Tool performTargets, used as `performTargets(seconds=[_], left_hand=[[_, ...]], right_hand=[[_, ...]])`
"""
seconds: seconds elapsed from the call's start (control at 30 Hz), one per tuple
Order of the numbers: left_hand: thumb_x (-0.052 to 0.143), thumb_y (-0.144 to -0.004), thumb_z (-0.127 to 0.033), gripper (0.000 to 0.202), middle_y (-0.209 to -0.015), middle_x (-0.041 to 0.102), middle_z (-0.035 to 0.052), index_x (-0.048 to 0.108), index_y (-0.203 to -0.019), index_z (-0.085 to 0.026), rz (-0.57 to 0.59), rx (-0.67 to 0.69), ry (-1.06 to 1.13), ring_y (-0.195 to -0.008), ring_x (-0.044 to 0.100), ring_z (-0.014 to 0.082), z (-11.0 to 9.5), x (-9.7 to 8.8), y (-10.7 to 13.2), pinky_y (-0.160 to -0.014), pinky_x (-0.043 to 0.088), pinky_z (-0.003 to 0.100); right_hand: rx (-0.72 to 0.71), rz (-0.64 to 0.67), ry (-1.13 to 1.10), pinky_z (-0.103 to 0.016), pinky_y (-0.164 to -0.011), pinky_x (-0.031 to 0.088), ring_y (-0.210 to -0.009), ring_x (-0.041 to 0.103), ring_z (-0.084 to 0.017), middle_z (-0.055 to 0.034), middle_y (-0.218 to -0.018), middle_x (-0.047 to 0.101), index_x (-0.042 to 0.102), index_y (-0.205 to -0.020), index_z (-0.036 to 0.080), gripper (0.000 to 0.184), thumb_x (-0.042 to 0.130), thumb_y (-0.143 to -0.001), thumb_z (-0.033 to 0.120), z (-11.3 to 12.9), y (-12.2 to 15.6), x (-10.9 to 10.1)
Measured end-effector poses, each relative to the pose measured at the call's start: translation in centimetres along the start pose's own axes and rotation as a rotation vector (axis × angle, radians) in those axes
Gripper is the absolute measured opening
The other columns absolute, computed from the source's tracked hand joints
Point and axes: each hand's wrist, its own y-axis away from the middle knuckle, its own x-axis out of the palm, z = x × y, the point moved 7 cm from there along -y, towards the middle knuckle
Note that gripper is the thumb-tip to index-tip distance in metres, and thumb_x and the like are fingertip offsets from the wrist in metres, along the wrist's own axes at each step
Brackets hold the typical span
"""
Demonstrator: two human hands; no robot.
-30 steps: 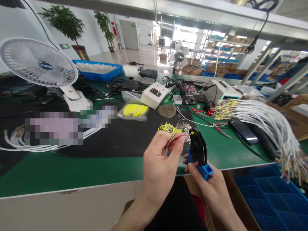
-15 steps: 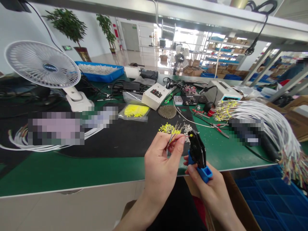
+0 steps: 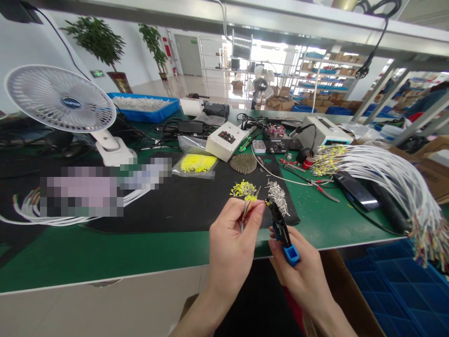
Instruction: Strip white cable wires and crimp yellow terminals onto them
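My left hand pinches a cable's thin coloured wires; several carry yellow-collared ferrules at their ends. My right hand is wrapped around the blue handles of a black-headed crimping tool. Its jaws sit right at the left fingertips, and a small yellow ferrule shows at the jaw tip. Whether the jaws are pressed on it I cannot tell. Just beyond my left hand lies a heap of yellow ferrules on the black mat. To its right is a pile of silver pins.
A bag of yellow ferrules, a white switch box and a round pin cushion-like disc stand behind. At right are a phone, red-handled pliers and a thick white cable bundle. A fan is at left.
The crimping tool has moved left, closer to my left fingers, and its head leans further left. More of the silver pin pile shows. My left hand has shifted slightly.
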Motion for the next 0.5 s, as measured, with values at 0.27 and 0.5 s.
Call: performTargets(seconds=[0.27,0.5], left_hand=[[0.070,-0.094,-0.038,0.016,-0.092,0.070,-0.0011,0.073,-0.098,-0.022,0.026,-0.084,0.030,-0.084,0.062,0.0104,1.2,-1.2,0.4,-0.074,0.048,0.017],[0.072,-0.093,-0.037,0.015,-0.088,0.069,-0.0022,0.073,-0.097,-0.022,0.027,-0.106,-0.046,-0.080,0.063,0.0089,1.1,-3.0,1.3,-0.074,0.049,0.014]], right_hand=[[0.159,-0.060,0.066,-0.029,-0.077,0.055,-0.092,0.070,-0.019,-0.0027,-0.123,0.068,0.045,-0.120,0.027,0.039,0.070,-0.091,0.030,-1.7,1.2,0.9],[0.068,0.016,0.177,-0.038,-0.115,0.045,-0.135,0.054,-0.022,-0.0023,-0.146,0.057,0.040,-0.153,0.033,0.063,0.058,-0.094,0.021,-0.7,1.7,2.4]])
